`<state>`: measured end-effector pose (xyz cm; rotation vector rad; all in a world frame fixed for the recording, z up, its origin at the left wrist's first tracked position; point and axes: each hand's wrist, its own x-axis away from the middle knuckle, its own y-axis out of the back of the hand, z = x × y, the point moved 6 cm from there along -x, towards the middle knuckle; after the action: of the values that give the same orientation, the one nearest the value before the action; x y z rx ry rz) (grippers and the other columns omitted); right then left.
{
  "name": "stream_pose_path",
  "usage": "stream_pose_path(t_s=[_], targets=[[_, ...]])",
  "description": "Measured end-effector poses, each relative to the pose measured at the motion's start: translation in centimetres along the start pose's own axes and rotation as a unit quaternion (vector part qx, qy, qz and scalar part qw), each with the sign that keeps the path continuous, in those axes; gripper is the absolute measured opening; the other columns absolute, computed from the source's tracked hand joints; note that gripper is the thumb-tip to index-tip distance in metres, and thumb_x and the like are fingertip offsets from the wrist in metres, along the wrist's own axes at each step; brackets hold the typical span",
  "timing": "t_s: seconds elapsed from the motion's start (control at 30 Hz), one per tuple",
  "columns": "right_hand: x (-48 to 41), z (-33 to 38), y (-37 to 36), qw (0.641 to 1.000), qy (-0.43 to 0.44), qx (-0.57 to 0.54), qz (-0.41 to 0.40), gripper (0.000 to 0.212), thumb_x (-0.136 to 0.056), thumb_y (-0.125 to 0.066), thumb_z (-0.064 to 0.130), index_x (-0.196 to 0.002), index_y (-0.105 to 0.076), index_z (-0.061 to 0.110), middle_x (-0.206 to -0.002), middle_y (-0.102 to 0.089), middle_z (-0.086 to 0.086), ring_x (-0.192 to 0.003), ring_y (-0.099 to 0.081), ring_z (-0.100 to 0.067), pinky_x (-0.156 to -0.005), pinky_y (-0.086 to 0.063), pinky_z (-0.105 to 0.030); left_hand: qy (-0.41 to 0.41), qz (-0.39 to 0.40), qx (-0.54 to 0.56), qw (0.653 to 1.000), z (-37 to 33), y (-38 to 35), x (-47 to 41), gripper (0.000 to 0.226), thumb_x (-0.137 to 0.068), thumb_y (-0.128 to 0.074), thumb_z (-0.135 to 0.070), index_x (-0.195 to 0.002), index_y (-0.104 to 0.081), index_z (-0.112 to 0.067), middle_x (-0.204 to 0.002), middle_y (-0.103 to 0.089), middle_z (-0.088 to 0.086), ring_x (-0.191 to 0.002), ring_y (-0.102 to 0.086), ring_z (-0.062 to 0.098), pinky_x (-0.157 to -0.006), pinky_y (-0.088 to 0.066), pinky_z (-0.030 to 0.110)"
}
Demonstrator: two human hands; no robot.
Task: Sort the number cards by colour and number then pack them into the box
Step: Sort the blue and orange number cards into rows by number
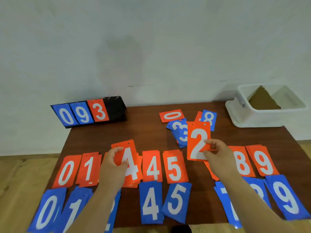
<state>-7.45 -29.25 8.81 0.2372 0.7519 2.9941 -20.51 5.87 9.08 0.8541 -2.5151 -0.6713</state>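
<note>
Number cards (175, 167) lie face up on the brown surface (143, 130) in two rows across the lower half of the frame. The orange row reads 0, 1, 4, 5, 8, 9 where visible. The blue row below it reads 0, 1, 4, 5, 9; the forearms hide the other piles in part. A loose pile (179, 133) right of centre holds blue 3s, an orange 0 and a blue 8.

The left hand (114, 165) grips an orange 4 card (130, 165) by its left edge, fingers (117, 150) curled round it, over the orange row left of centre. The right hand (218, 153) pinches an orange 2 card (197, 140) at its right edge, raised in front of the loose pile.

The white box (262, 116) stands at the surface's far right corner, upper right. A scoreboard stand (116, 111) at upper left shows blue 0, blue 9, orange 3.
</note>
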Motion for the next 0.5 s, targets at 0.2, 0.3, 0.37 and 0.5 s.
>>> stream_pose_path(t_s=[0.2,0.3,0.37,0.5], targets=[[7.6,-0.5,-5.1,0.998,0.016,0.030,0.053,0.018,-0.096,-0.065,0.016,-0.106,-0.068,0.031,-0.092,-0.067,0.010,-0.082,-0.062,-0.006,-0.064,-0.044,-0.020,0.017,-0.023,-0.005,1.000,6.9,6.5,4.6,0.042,-0.096,-0.069,-0.022,-0.131,-0.053,-0.039,-0.137,-0.053,-0.008,-0.111,-0.052,0.012,-0.077,-0.052,0.027],[10.6,-0.8,-7.0,0.996,0.018,0.033,0.075,0.019,-0.096,-0.065,0.017,-0.104,-0.068,0.034,-0.096,-0.068,0.014,-0.090,-0.064,-0.007,-0.070,-0.048,-0.022,0.026,-0.023,0.007,0.999,9.3,8.6,6.0,0.040,-0.097,-0.068,-0.021,-0.129,-0.052,-0.040,-0.139,-0.053,-0.005,-0.115,-0.053,0.015,-0.071,-0.048,0.022],[12.0,-0.9,-7.9,0.996,0.010,0.031,0.088,0.019,-0.096,-0.065,0.017,-0.104,-0.068,0.035,-0.098,-0.069,0.013,-0.092,-0.065,-0.007,-0.072,-0.050,-0.024,0.035,-0.024,0.003,0.999,10.4,9.6,6.6,0.042,-0.097,-0.068,-0.022,-0.130,-0.051,-0.039,-0.140,-0.052,-0.005,-0.114,-0.053,0.016,-0.066,-0.044,0.018],[13.9,-0.7,-9.1,0.993,0.003,0.055,0.109,0.020,-0.099,-0.061,0.021,-0.113,-0.066,0.035,-0.107,-0.067,0.011,-0.091,-0.064,-0.009,-0.066,-0.050,-0.022,0.034,-0.028,-0.017,0.999,12.6,11.4,7.0,0.043,-0.096,-0.069,-0.027,-0.128,-0.045,-0.045,-0.137,-0.053,-0.006,-0.104,-0.052,0.011,-0.064,-0.050,0.021]])
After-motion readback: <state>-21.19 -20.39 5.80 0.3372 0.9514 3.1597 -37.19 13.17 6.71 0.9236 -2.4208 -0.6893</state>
